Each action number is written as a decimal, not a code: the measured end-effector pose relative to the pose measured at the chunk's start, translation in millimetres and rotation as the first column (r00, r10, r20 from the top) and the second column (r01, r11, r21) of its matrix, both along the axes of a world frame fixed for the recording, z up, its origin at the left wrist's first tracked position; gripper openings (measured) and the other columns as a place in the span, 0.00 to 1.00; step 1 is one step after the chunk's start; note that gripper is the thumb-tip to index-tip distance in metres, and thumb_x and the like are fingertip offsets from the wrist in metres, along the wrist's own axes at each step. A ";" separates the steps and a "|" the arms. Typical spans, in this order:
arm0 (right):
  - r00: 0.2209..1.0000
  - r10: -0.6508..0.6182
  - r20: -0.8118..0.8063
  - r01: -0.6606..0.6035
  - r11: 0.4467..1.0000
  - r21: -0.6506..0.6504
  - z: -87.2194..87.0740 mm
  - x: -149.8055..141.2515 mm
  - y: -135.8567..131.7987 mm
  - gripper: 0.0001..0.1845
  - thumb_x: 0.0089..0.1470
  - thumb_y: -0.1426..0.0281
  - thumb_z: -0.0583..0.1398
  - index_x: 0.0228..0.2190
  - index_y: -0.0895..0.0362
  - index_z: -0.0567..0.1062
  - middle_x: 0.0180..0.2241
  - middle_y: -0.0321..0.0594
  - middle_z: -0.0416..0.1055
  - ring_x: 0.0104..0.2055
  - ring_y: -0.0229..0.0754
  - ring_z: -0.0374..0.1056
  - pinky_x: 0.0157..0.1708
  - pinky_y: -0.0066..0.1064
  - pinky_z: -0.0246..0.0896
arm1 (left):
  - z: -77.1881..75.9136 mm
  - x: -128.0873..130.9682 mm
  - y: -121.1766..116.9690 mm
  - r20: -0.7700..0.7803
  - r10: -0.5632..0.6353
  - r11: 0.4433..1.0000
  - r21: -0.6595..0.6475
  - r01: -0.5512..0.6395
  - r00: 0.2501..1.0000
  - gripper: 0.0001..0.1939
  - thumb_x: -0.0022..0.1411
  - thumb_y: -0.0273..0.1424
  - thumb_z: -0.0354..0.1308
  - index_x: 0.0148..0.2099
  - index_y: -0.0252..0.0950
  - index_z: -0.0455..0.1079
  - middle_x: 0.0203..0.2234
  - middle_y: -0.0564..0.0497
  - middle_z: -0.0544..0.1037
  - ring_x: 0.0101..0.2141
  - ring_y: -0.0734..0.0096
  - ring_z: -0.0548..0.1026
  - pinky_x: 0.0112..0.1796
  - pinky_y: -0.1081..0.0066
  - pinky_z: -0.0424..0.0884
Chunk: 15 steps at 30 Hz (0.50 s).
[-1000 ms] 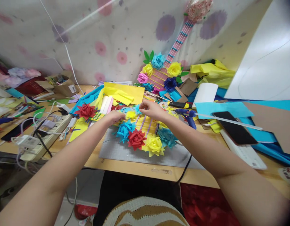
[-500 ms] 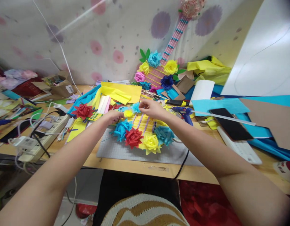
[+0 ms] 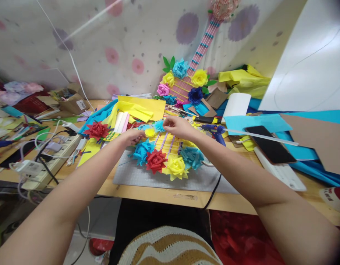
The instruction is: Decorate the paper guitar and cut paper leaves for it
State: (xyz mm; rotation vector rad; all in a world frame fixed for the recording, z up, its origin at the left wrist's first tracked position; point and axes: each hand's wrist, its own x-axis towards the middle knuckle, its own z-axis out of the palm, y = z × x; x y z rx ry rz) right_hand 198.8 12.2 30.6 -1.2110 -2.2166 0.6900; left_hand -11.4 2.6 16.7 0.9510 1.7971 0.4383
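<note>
A yellow paper guitar (image 3: 174,144) with lilac strings lies on a grey cutting mat (image 3: 148,181). Around its lower edge sit a blue paper flower (image 3: 144,152), a red paper flower (image 3: 156,161), a yellow paper flower (image 3: 176,167) and a teal paper flower (image 3: 192,157). At the far edge, my right hand (image 3: 179,126) pinches the side of a light blue paper flower (image 3: 159,126). My left hand (image 3: 134,136) is closed beside a small yellow flower (image 3: 149,132); what its curled fingers hold is hidden. Another red paper flower (image 3: 97,130) rests near the guitar's neck.
A blue glue gun (image 3: 218,133) with a long glue stick lies right of the guitar, near a phone (image 3: 271,144). A power strip (image 3: 52,162) with tangled cords is at left. Behind stands a pink paper guitar (image 3: 197,62) against the wall. Coloured paper surrounds the mat.
The whole view has shifted very slightly. Both hands stay at nearly the same spots over the guitar's far edge; the left fingers have moved a little.
</note>
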 end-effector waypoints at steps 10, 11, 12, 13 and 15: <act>1.000 -0.014 0.009 0.014 1.000 0.002 -2.0 5.0 -0.4 0.07 0.46 0.72 0.55 0.29 0.57 0.72 0.29 0.37 0.71 0.31 0.35 0.64 0.32 0.26 0.55 | -2.8 -8.1 5.2 0.125 -0.038 0.998 -0.045 0.044 0.991 0.05 0.41 0.27 0.55 0.26 0.32 0.65 0.12 0.58 0.57 0.13 0.84 0.50 0.12 0.80 0.39; 1.000 -0.016 0.010 0.016 1.000 0.007 -2.3 5.8 -0.3 0.07 0.46 0.72 0.54 0.29 0.57 0.72 0.29 0.37 0.71 0.31 0.35 0.64 0.31 0.26 0.55 | -1.7 -7.1 4.9 0.121 -0.029 0.998 -0.051 0.036 0.992 0.05 0.41 0.27 0.55 0.25 0.32 0.64 0.12 0.58 0.57 0.13 0.85 0.50 0.12 0.81 0.40; 1.000 -0.017 0.010 0.017 1.000 0.010 -2.6 6.7 -0.3 0.07 0.46 0.72 0.54 0.29 0.57 0.72 0.29 0.37 0.71 0.31 0.35 0.64 0.31 0.26 0.55 | -0.7 -6.1 4.6 0.117 -0.022 0.998 -0.055 0.028 0.993 0.04 0.41 0.26 0.55 0.24 0.32 0.63 0.12 0.58 0.57 0.13 0.85 0.50 0.12 0.81 0.40; 1.000 -0.017 0.009 0.017 1.000 0.013 -2.9 7.5 -0.2 0.07 0.46 0.72 0.54 0.29 0.57 0.72 0.29 0.37 0.71 0.31 0.36 0.64 0.31 0.26 0.55 | 0.3 -5.1 4.2 0.116 -0.016 0.998 -0.059 0.023 0.993 0.04 0.42 0.26 0.55 0.23 0.32 0.62 0.12 0.58 0.56 0.13 0.85 0.50 0.12 0.82 0.40; 1.000 -0.018 0.010 0.018 1.000 0.010 -3.5 9.0 -0.2 0.07 0.46 0.72 0.54 0.29 0.57 0.72 0.28 0.37 0.71 0.30 0.36 0.64 0.31 0.27 0.55 | 1.7 -3.4 3.6 0.117 -0.005 0.998 -0.063 0.013 0.993 0.06 0.42 0.26 0.55 0.21 0.33 0.59 0.12 0.58 0.56 0.13 0.85 0.50 0.12 0.82 0.41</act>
